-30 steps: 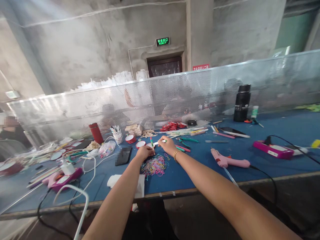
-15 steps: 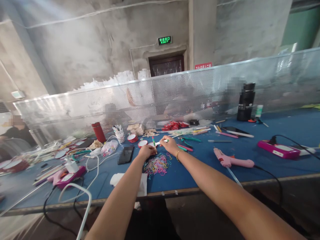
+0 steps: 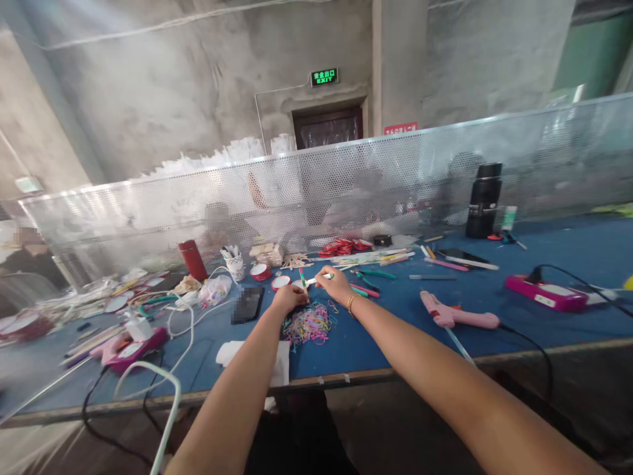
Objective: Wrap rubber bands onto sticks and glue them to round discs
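Note:
My left hand pinches a thin stick that stands roughly upright and has green and red bands. A white marker with green on it is gripped in my right hand, its left end at or very near the stick; whether they touch I cannot tell. Just below both hands lies a heap of small multicoloured rubber bands. A round white-topped piece with a red rim sits behind my left hand.
A phone and a white cloth or tissue lie to the left. Farther back are a pen cup, red bottle and green-handled pliers. At right are a pink glue gun, magenta power strip and black flask.
The whole view has shifted slightly. Both hands keep nearly the same pose, with the stick and the marker still held close together.

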{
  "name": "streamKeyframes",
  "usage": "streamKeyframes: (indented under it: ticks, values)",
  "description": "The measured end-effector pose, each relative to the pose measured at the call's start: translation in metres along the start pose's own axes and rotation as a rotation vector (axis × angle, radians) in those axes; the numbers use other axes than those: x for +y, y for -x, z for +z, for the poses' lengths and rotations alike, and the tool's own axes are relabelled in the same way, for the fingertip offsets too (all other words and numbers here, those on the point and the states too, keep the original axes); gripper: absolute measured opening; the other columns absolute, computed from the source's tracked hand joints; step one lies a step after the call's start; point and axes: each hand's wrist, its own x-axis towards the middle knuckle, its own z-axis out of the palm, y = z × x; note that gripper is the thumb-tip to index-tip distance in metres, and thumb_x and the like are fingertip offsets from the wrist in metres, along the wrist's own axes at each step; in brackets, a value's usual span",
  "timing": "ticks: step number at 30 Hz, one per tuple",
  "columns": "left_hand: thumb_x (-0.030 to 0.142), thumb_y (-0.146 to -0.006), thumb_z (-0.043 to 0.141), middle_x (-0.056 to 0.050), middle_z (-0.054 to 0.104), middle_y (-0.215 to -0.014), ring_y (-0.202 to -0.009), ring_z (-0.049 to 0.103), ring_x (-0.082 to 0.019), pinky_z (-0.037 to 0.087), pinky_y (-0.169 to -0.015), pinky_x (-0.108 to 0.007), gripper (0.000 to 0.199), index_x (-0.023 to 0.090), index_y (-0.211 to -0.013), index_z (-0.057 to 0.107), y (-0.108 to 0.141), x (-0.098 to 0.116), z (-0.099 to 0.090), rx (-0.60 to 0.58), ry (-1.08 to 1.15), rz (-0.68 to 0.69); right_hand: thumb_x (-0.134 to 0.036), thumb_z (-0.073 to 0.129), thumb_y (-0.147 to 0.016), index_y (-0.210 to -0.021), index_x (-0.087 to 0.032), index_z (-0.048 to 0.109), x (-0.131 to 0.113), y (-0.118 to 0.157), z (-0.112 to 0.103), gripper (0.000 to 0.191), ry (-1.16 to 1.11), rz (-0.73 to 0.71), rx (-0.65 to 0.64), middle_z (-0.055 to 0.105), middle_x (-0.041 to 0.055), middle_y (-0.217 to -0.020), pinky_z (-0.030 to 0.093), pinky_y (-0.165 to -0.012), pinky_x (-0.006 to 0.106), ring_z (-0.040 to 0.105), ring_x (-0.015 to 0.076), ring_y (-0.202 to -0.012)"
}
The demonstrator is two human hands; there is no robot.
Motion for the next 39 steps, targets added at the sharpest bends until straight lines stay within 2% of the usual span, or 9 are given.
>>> streamKeyframes:
  ticks: [18,29,39]
  values:
    - [0.029,-0.066,0.071,-0.001,0.063,-0.056,-0.05,0.053,-0.009,0.041,-0.051,-0.019,0.017,0.013,-0.067,0.068,0.0009,0.002,-0.0016,0.004,-0.064,-0.001,-0.029,0.05,-0.071,-0.064,-0.02,0.058,-0.0036,0.0005,-0.003,0.014,0.02,-0.002,0.002,0.065,-0.0016,-0.062,0.037,-0.057,0.023,0.052,0.0125,-0.056]
    - [0.031,-0.067,0.07,-0.003,0.065,-0.059,-0.053,0.055,-0.01,0.042,-0.053,-0.019,0.017,0.014,-0.068,0.068,-0.0045,-0.005,-0.0001,-0.004,-0.068,0.033,-0.029,0.051,-0.071,-0.064,-0.02,0.058,0.0002,-0.0015,-0.0019,0.013,0.024,-0.008,-0.003,0.065,-0.0023,-0.062,0.036,-0.055,0.022,0.052,0.0123,-0.054]
    - [0.027,-0.066,0.07,-0.001,0.063,-0.056,-0.05,0.053,-0.009,0.041,-0.051,-0.018,0.013,0.014,-0.065,0.066,0.0017,0.0036,-0.0004,0.005,-0.053,0.002,-0.03,0.05,-0.071,-0.064,-0.02,0.057,0.0001,-0.0023,-0.0017,0.013,0.033,-0.007,0.014,0.065,-0.0021,-0.063,0.036,-0.055,0.022,0.051,0.0122,-0.054]
